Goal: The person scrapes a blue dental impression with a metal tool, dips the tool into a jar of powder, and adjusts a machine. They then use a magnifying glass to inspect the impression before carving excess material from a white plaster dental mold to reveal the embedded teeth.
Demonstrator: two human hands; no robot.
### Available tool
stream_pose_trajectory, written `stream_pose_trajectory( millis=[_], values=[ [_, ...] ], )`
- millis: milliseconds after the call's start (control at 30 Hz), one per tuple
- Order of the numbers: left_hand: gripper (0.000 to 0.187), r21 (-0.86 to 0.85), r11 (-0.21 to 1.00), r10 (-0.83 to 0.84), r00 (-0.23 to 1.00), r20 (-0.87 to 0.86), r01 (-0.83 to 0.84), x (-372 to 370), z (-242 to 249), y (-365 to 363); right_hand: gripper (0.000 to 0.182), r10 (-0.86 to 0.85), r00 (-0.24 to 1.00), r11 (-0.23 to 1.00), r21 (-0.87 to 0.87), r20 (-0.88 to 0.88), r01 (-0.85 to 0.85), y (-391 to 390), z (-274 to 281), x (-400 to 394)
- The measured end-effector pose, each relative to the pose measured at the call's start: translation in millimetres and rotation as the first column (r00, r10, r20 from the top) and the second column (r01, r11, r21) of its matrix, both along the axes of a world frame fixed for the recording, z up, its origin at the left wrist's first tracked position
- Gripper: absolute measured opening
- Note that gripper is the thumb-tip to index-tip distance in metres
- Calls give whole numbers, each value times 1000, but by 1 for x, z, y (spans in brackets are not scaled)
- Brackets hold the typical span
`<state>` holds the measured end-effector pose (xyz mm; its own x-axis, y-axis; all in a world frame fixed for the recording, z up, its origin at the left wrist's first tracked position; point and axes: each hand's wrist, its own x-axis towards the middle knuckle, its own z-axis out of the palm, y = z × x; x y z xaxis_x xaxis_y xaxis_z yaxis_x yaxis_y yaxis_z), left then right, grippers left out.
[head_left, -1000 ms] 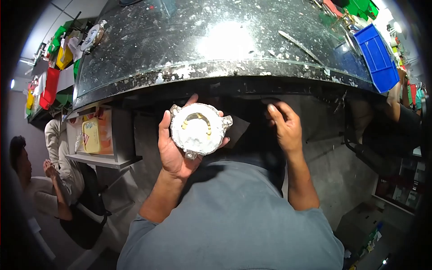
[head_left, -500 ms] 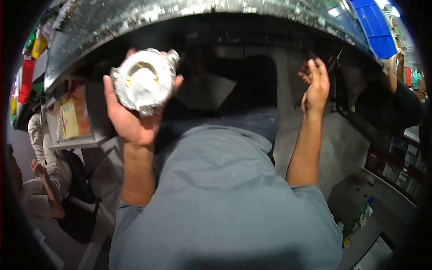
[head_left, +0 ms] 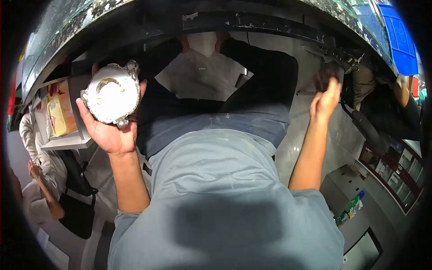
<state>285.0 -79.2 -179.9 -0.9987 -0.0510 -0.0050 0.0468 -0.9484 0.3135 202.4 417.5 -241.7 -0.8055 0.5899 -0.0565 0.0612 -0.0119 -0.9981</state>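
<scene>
A round, silvery white object [head_left: 111, 96] with a rough, foil-like rim and small lugs rests in my left hand [head_left: 110, 135], at the left of the view. A curved slot and yellowish marks show on its bright face. The fingers of my left hand wrap round its edge from below, partly hidden behind it. Over at the right, my right hand [head_left: 325, 101] is raised beside the table's underside, holding nothing that I can see. Its fingers are blurred and partly in shadow.
A speckled glass-topped table edge [head_left: 252, 20] arches across the top. A blue bin [head_left: 398, 40] stands at top right. Left, an open drawer [head_left: 67, 143] holds a yellow packet [head_left: 56, 116]. A seated person [head_left: 42, 193] is at far left, another person's arm [head_left: 402, 92] at right.
My left hand has moved left and slightly down with the round object. My right hand has shifted right and down. The view has tilted, showing more of the legs and floor.
</scene>
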Motion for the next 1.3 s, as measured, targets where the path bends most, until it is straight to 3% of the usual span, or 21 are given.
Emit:
stream_pose_trajectory(
  millis=[67, 200, 267, 300, 333, 400, 600, 667, 733, 800, 833, 867, 1000, 1067, 1100, 1133, 1200, 1233, 1300],
  values=[
    [79, -16, 1000, 12, 999, 31, -11, 0, -1, -4, 46, -40, 996, 983, -182, -75, 26, 13, 19, -22],
    [80, 32, 999, 10, 998, 67, -12, -2, -1, -2, 46, -9, 995, 969, -248, -96, -15, 20, 11, -34],
    [80, 26, 999, 20, 995, 98, -23, -2, -1, 1, 47, -108, 991, 948, -308, -79, 79, 12, 15, -37],
    [77, 10, 1000, -18, 998, 63, 17, -4, -1, 3, 50, -179, 984, 950, -264, -23, 167, 9, 20, -38],
    [73, -10, 998, -55, 998, 26, 55, -5, -1, 5, 50, -177, 984, 948, -274, -23, 164, 16, 17, -38],
    [77, -35, 999, 8, 988, 155, -3, -6, 3, 9, 52, -158, 983, 972, -189, -90, 138, 33, 8, -44],
    [81, 0, 998, -68, 991, 117, 69, -15, 1, 20, 45, -155, 981, 969, -210, -114, 129, 41, 16, -53],
    [83, -24, 996, -88, 992, 92, 90, -16, -2, 24, 50, -25, 992, 990, -138, -126, 7, 42, 10, -55],
    [81, 6, 997, -75, 990, 120, 74, -17, -5, 28, 50, -38, 993, 986, -164, -110, 19, 51, 3, -58],
    [79, 61, 998, -49, 965, 257, 34, -17, -3, 35, 46, -87, 991, 985, -161, -105, 70, 48, -1, -64],
    [80, 100, 995, -28, 942, 335, -6, -19, 2, 41, 45, -59, 987, 980, -195, -151, 29, 52, -7, -64],
    [76, 167, 984, -105, 954, 282, 59, -21, 1, 45, 44, -35, 980, 974, -226, -197, -11, 55, -9, -64],
    [80, 230, 972, -135, 926, 352, 55, -18, 17, 63, 37, -139, 937, 932, -363, -320, 14, 49, -14, -56],
    [79, 279, 959, -149, 934, 326, 55, -12, 22, 68, 46, -277, 931, 912, -371, -240, 175, 39, -9, -49],
    [80, 163, 969, -224, 942, 248, 187, -12, 23, 66, 46, -271, 928, 885, -446, -258, 134, 34, -5, -41],
    [83, 175, 979, -166, 901, 401, 103, -9, 36, 70, 46, -303, 925, 842, -519, -230, 147, 50, -18, -32],
    [88, 263, 959, -193, 917, 348, 103, -7, 53, 77, 46, -325, 920, 853, -487, -218, 186, 36, -7, -15],
    [93, 171, 978, -178, 908, 380, 120, -7, 61, 81, 46, -321, 919, 853, -492, -230, 175, 40, -7, -4],
    [95, 113, 979, -195, 932, 306, 168, -2, 65, 78, 46, 16, 901, 987, -138, -433, -84, 51, -14, 13]
  ],
)
